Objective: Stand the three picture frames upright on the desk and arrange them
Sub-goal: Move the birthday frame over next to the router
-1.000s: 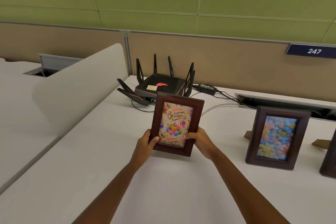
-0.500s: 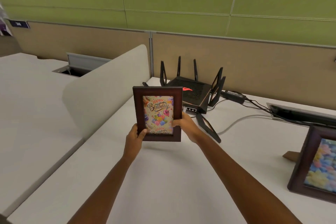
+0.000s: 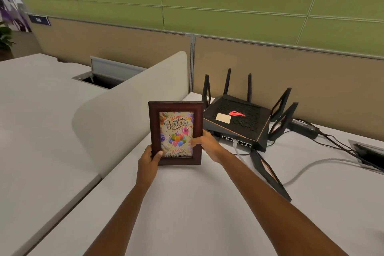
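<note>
Dark polished wood picture frame (image 3: 175, 133), matt white desk (image 3: 187, 210), matt black plastic router (image 3: 239, 119).

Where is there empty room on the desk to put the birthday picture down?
The desk is bare in front of the birthday frame, between the curved divider and the two forearms. It is crowded to the right: the router, its antenna lying flat and the cables fill that side.

Office cubicle: desk (image 3: 187, 214) w/ partition panels (image 3: 291, 64), divider (image 3: 116, 122) (numbered plate (image 3: 38, 20)), router (image 3: 239, 120).
</note>
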`<state>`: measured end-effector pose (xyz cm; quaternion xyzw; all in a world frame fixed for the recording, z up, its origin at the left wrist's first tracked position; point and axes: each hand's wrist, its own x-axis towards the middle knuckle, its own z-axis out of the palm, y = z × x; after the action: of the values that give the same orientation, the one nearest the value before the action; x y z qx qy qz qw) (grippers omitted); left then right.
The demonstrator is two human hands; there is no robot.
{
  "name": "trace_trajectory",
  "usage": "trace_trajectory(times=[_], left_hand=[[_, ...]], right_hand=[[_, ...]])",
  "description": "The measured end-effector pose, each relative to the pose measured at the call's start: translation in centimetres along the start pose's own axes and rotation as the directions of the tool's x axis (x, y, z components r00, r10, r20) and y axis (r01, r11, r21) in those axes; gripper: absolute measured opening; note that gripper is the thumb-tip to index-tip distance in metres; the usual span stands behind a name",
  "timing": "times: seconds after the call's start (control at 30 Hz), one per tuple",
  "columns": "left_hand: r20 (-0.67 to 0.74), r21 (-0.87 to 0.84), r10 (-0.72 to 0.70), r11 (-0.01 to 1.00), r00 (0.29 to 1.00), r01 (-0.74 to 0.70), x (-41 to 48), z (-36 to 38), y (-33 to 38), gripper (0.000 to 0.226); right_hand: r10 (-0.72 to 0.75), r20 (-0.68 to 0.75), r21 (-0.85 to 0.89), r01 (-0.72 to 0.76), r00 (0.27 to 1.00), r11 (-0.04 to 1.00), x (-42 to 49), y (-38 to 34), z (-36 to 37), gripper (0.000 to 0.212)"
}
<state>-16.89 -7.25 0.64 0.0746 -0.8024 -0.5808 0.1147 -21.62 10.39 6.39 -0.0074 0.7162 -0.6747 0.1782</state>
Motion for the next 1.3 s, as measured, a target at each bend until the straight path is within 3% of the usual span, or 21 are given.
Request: trace_trajectory(times=[0.13,0.43,0.57,0.7,0.8,0.93,1.13,1.3], left_hand=[[-0.013,0.081,0.013,0.997,1.0,-0.012,1.4,-0.2,-1.0,0.03],[-0.1,0.077,0.03,0.997,0.995,-0.022,1.2,0.8,-1.7,0.033],[-0.129,0.107,0.01,0.994,0.992,0.004,0.1,1.3,-1.5,0.043],[-0.208,0.253,0.003,0.966,0.978,0.051,-1.6,1.3,-1.7,0.06],[-0.19,0.378,-0.028,0.921,0.981,0.099,-3.0,1.4,-1.7,0.066],[-0.157,0.504,-0.027,0.858,0.987,0.104,-5.1,1.9,-1.2,0.061],[0.003,0.79,0.014,0.613,1.0,-0.011,-8.7,2.9,-0.7,0.054],[0.108,0.811,0.001,0.578,0.994,-0.089,-11.4,3.4,-0.1,0.053]], right_hand=[[-0.004,0.017,0.004,0.004,1.0,1.0,1.5,0.7,0.2,0.054],[-0.009,0.003,-0.017,0.009,1.0,1.0,2.2,1.1,0.3,0.05],[-0.06,-0.042,-0.027,0.059,0.997,0.998,1.1,1.8,0.5,0.054],[-0.139,-0.118,-0.239,0.107,0.983,0.965,-1.4,4.1,-0.2,0.07],[-0.198,-0.202,-0.419,0.098,0.959,0.903,-3.7,6.9,-0.9,0.071],[-0.274,-0.142,-0.776,0.066,0.951,0.628,-6.0,10.3,-1.1,0.057],[-0.305,-0.111,-0.892,0.041,0.946,0.451,-9.1,11.5,-1.1,0.05],[-0.294,-0.127,-0.9,0.014,0.947,0.435,-12.3,12.5,-1.7,0.049]])
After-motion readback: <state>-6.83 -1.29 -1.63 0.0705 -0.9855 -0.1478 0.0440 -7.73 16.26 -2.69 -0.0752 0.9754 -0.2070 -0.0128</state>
